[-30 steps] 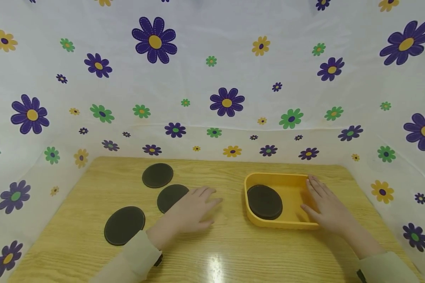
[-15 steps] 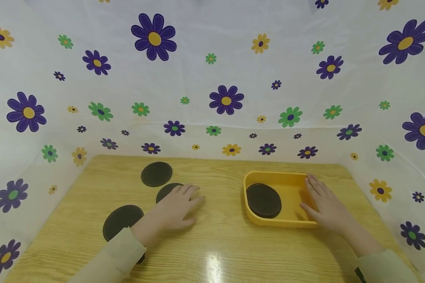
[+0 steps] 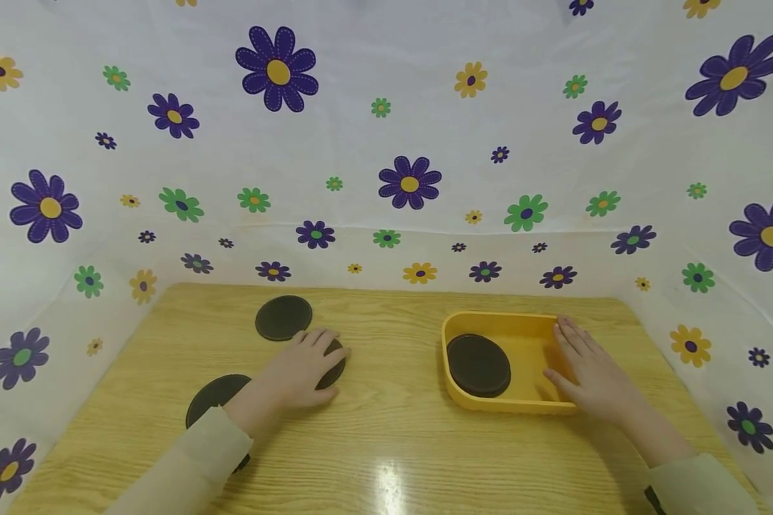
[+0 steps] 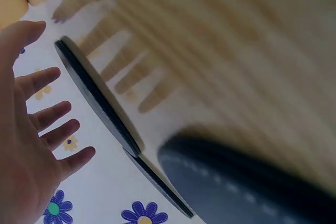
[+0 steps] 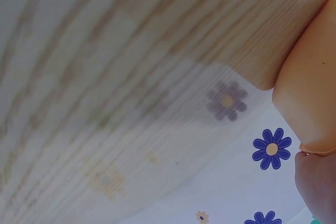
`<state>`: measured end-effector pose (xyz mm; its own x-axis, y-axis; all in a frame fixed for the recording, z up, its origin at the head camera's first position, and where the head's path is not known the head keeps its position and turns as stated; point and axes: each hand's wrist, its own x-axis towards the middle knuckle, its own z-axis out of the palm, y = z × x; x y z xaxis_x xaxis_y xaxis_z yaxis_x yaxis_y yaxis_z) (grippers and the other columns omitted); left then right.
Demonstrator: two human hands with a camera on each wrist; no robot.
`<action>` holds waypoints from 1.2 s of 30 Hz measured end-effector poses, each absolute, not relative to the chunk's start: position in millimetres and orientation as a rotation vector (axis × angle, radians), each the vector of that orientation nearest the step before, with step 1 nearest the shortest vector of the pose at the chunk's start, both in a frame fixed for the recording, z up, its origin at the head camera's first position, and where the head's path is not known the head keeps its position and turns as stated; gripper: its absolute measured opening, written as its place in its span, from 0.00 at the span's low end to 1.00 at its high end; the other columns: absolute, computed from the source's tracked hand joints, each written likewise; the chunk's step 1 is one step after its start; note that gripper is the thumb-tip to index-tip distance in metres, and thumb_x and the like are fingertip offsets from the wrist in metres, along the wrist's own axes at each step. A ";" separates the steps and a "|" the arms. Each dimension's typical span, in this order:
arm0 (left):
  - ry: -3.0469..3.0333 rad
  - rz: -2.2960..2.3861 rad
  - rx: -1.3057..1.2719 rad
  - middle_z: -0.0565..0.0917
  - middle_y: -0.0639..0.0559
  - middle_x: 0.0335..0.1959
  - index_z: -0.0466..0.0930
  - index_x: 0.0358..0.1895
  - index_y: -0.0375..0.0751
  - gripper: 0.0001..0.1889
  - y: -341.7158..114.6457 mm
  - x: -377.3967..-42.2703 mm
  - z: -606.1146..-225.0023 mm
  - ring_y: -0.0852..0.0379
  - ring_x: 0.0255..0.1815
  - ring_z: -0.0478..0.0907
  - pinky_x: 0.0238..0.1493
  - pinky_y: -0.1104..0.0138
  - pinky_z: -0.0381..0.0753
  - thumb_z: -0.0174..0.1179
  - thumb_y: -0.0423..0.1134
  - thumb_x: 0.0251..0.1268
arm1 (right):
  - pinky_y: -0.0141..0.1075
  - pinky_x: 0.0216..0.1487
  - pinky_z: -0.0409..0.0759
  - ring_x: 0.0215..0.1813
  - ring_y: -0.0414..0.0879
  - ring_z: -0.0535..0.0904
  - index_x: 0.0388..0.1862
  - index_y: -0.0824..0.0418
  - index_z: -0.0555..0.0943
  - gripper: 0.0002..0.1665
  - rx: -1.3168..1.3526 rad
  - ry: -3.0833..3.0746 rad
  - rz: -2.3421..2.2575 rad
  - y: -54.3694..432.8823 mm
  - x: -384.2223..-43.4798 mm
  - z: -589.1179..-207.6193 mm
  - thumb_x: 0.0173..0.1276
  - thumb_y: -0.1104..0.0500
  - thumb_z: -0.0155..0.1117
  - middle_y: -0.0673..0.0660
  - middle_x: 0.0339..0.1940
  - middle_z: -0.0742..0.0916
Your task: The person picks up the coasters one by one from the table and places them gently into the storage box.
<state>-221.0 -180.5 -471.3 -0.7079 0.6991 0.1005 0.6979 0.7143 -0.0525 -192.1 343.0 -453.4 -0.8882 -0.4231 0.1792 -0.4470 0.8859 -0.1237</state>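
My left hand [image 3: 290, 375] is over a black round coaster [image 3: 333, 365], hiding its left part in the head view. In the left wrist view its fingers are spread and nearly straight, with a gap between them and the coaster [image 4: 97, 98]. My right hand [image 3: 592, 375] rests on the right end of a yellow tray [image 3: 535, 408], its fingers straight along the rim and its thumb inside. The right wrist view shows only a bit of that hand at the tray's rim [image 5: 317, 149]. Inside the tray, at its left end, lies another black coaster [image 3: 479, 365].
One more black coaster [image 3: 283, 317] lies behind my left hand. A larger-looking coaster [image 3: 215, 397] sits partly under my left forearm, and stitching shows along its edge [image 4: 231, 182]. A white flowered cloth [image 3: 335, 143] encloses the wooden table [image 3: 386, 443] at the back and sides.
My left hand has moved left from the table's middle until it is over the middle coaster. The right hand and the tray have stayed in place.
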 end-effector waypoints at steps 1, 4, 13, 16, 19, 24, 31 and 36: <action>-2.808 0.022 -1.141 0.74 0.36 0.70 0.76 0.72 0.45 0.33 -181.8 -222.1 -471.5 0.36 0.71 0.72 0.67 0.37 0.76 0.66 0.57 0.68 | 0.23 0.79 0.19 0.89 0.66 0.47 0.82 0.79 0.55 0.49 0.672 -2.910 0.246 343.1 -192.3 -453.4 0.82 0.43 0.55 0.78 0.84 0.60; -2.845 0.010 -1.124 0.73 0.35 0.71 0.76 0.73 0.44 0.34 -184.8 -225.6 -472.4 0.35 0.72 0.71 0.67 0.35 0.75 0.65 0.57 0.68 | 0.23 0.79 0.19 0.89 0.67 0.48 0.82 0.79 0.55 0.49 0.668 -2.915 0.250 343.3 -192.8 -453.6 0.82 0.43 0.55 0.78 0.84 0.60; -2.970 -0.052 -1.063 0.72 0.35 0.73 0.73 0.76 0.44 0.36 -187.1 -230.9 -472.7 0.34 0.74 0.69 0.68 0.35 0.74 0.64 0.58 0.70 | 0.23 0.79 0.19 0.89 0.66 0.48 0.83 0.78 0.55 0.49 0.661 -2.917 0.258 342.9 -193.0 -453.4 0.82 0.43 0.56 0.77 0.84 0.60; -2.985 -0.066 -1.060 0.72 0.36 0.72 0.73 0.76 0.45 0.36 -186.3 -231.7 -472.5 0.35 0.73 0.70 0.67 0.36 0.75 0.64 0.57 0.70 | 0.23 0.79 0.19 0.89 0.65 0.47 0.83 0.78 0.55 0.49 0.662 -2.919 0.258 343.1 -193.0 -453.4 0.82 0.43 0.55 0.77 0.84 0.60; -3.016 -0.098 -1.049 0.72 0.37 0.73 0.72 0.77 0.46 0.36 -185.2 -232.0 -470.9 0.35 0.74 0.69 0.66 0.35 0.75 0.64 0.57 0.71 | 0.23 0.79 0.19 0.90 0.65 0.46 0.82 0.79 0.55 0.49 0.666 -2.915 0.257 343.5 -193.0 -453.6 0.82 0.43 0.55 0.78 0.84 0.60; -3.053 -0.157 -1.033 0.71 0.36 0.74 0.71 0.78 0.47 0.36 -185.5 -231.7 -469.7 0.34 0.75 0.68 0.65 0.31 0.74 0.64 0.55 0.68 | 0.23 0.79 0.19 0.90 0.64 0.45 0.82 0.79 0.55 0.49 0.670 -2.912 0.255 343.4 -193.0 -453.8 0.82 0.43 0.55 0.78 0.84 0.60; -3.046 -0.140 -1.052 0.71 0.36 0.73 0.70 0.78 0.48 0.39 -187.5 -234.7 -473.6 0.34 0.72 0.69 0.64 0.32 0.74 0.65 0.51 0.61 | 0.23 0.79 0.19 0.90 0.64 0.47 0.82 0.79 0.55 0.49 0.664 -2.913 0.250 343.1 -192.7 -454.1 0.82 0.43 0.55 0.77 0.84 0.60; -3.047 -0.134 -1.051 0.71 0.38 0.72 0.71 0.77 0.49 0.39 -186.7 -235.9 -473.4 0.35 0.72 0.70 0.65 0.32 0.73 0.65 0.51 0.60 | 0.23 0.79 0.19 0.90 0.65 0.47 0.83 0.78 0.54 0.49 0.659 -2.924 0.258 343.0 -192.5 -452.8 0.82 0.43 0.55 0.77 0.85 0.59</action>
<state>-235.9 -186.7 -473.4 -0.7844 0.6180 -0.0523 0.6110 0.7845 0.1056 -192.5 343.0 -452.8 -0.8956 -0.4124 0.1668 -0.4352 0.8899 -0.1367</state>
